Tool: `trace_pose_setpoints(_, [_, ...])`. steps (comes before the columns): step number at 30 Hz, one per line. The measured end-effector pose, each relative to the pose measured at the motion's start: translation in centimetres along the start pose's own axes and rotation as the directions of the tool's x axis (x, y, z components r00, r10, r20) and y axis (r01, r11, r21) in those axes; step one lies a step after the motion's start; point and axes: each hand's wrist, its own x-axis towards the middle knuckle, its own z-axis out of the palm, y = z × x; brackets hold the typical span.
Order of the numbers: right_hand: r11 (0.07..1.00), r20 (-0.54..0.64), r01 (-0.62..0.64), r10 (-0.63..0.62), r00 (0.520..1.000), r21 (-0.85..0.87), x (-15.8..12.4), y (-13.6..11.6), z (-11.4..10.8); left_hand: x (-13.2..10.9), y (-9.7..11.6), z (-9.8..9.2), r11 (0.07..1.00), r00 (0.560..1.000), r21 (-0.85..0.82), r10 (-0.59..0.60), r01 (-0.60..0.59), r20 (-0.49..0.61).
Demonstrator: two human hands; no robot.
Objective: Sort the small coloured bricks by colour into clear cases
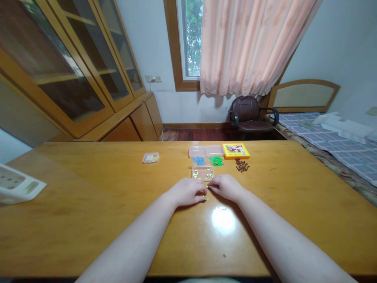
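My right hand [228, 187] is closed in a pinch, with a tiny pale-yellow piece [207, 186] at its fingertips. Beside it, my left hand [190, 191] rests low over the table with bent fingers; a gap shows between its thumb and fingers, and a small pale speck is near that gap. Just beyond both hands lies a shallow clear tray [203, 179] with several pale-yellow pieces scattered in it. Behind the tray are a pile of blue pieces [199, 161] and a pile of green pieces [216, 161]. Brown pieces [242, 165] form another pile to the right.
A clear divided box [206, 151] and a yellow printed box [236, 151] stand at the table's far edge. Left of them is a small clear case [150, 157]. A white slotted object [20, 184] occupies the table's left side. Beyond the wooden table [118, 228] is an armchair [250, 114].
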Motion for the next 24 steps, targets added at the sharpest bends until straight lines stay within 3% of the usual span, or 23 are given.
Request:
trace_pose_setpoints(5, [0.999, -0.027, 0.034, -0.034, 0.999, -0.013, 0.1, 0.0, 0.2, 0.3, 0.1, 0.2, 1.0, 0.999, -0.001, -0.025, 0.025, 0.021])
trace_pose_setpoints(13, [0.99, -0.299, -0.122, 0.138, 0.944, 0.07, 0.4, 1.2, 0.5, 0.1, -0.3, 0.0, 0.999, 0.999, 0.003, -0.045, 0.045, -0.009])
trace_pose_setpoints(16, [0.972, -0.28, -0.193, 0.225, 0.933, 0.136, 0.4, 1.4, 0.3, 0.0, -0.8, -0.1, 0.998, 0.997, 0.008, -0.066, 0.066, -0.044])
trace_pose_setpoints(18, [0.97, -0.264, -0.181, 0.219, 0.939, 0.159, 0.3, 1.2, 0.2, -0.1, -1.1, -0.2, 0.994, 0.992, 0.028, -0.104, 0.106, -0.07])
trace_pose_setpoints(21, [0.977, -0.168, -0.041, 0.078, 0.983, 0.211, 0.0, 0.5, 0.1, -0.2, -1.5, -0.2, 0.985, 0.982, 0.064, -0.151, 0.159, -0.11])
trace_pose_setpoints(24, [0.955, -0.031, 0.09, -0.085, 0.996, 0.281, -0.2, -0.5, 0.2, -0.2, -1.6, -0.3, 0.97, 0.962, 0.102, -0.198, 0.22, -0.191])
